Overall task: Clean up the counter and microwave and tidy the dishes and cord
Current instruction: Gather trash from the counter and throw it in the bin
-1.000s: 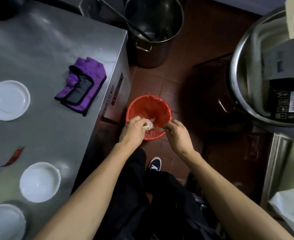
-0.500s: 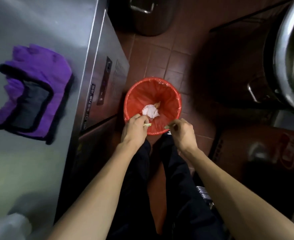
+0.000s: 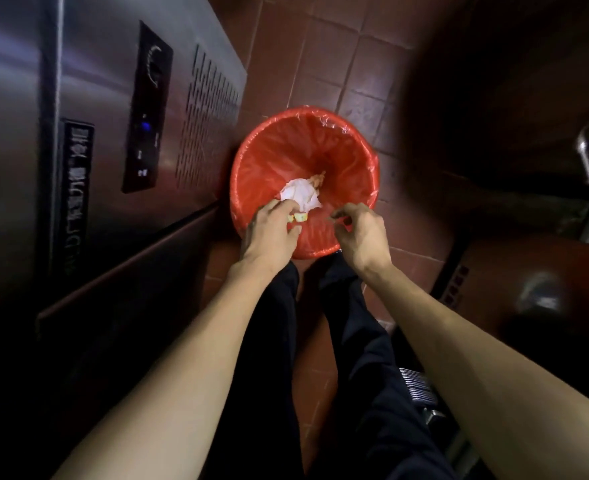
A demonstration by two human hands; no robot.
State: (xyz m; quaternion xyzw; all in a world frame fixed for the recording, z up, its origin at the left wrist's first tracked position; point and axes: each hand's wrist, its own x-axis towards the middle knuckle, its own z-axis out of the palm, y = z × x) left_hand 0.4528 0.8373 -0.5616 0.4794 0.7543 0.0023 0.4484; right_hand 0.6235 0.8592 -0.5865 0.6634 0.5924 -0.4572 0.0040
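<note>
Both hands over red bin (image 3: 355, 157). Left hand (image 3: 272, 233) pinching small yellow scraps (image 3: 298, 217), directly above bin's near side, crumpled tissue (image 3: 301, 195) just beyond. Right hand (image 3: 362, 233) nearby, fingers loosely curled, apparently empty. Straight drop likely enough.

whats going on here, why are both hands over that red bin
A person stands over a red-lined bin on the tiled floor beside a steel cabinet, dropping scraps in. The left hand pinches small yellowish bits just above the liner. The right hand hovers beside it, fingers curled; whether it holds anything is unclear. A crumpled white tissue already lies in the bin.
</note>
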